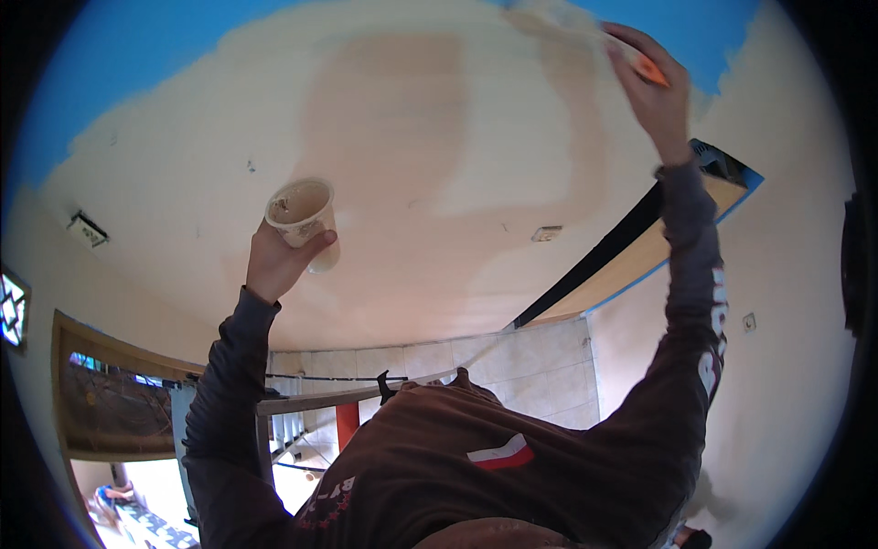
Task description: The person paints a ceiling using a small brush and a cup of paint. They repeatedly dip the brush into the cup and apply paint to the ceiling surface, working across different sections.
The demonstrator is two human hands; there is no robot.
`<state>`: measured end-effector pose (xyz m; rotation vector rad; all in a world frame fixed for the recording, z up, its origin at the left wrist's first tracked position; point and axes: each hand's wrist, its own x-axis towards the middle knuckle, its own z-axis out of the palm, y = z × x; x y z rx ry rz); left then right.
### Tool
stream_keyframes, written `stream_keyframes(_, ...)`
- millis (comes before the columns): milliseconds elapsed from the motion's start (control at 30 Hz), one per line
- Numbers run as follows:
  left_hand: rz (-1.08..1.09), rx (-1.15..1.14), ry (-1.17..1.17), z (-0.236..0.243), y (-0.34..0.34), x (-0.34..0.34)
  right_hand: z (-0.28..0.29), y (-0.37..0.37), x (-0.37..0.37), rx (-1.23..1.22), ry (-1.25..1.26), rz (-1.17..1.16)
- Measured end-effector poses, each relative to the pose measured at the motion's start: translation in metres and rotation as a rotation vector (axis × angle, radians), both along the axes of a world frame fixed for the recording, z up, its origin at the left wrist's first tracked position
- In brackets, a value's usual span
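My left hand (279, 256) grips a translucent plastic cup (306, 210) coated inside with pale residue, held in front of the cream wall (384, 274). Raised high at the right, my right hand (657, 110) is closed on the orange handle of a paintbrush (651, 69). The brush's pale, blurred head is against the upper wall, near the edge of a blue painted area (128, 64); exact contact is unclear.
A dark recessed strip with a wooden board (594, 279) runs along the right. Below are floor tiles (540, 384), a wooden beam (302, 403) and a metal ladder-like frame (288, 430). A wooden-framed doorway (62, 384) at lower left shows a small, partly visible person (114, 494).
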<state>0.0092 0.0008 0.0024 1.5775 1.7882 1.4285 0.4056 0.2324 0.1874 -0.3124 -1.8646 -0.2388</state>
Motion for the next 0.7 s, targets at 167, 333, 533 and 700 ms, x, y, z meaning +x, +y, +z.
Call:
stream_keyframes(167,0.008,-0.015,0.093,0.000,0.004,-0.003,-0.012,-0.006,-0.111,-0.095,0.097,0.247)
stream_keyframes(333,0.026,-0.029,0.035,-0.005,0.004,-0.010,-0.027,0.005,-0.174,-0.385,0.140,0.413)
stream_keyframes(533,0.000,-0.014,0.030,-0.006,0.009,-0.007,-0.036,0.076,-0.087,-0.317,0.221,0.225)
stream_keyframes(700,-0.031,-0.007,0.006,-0.008,0.005,-0.005,-0.028,0.090,0.061,-0.481,0.160,0.017)
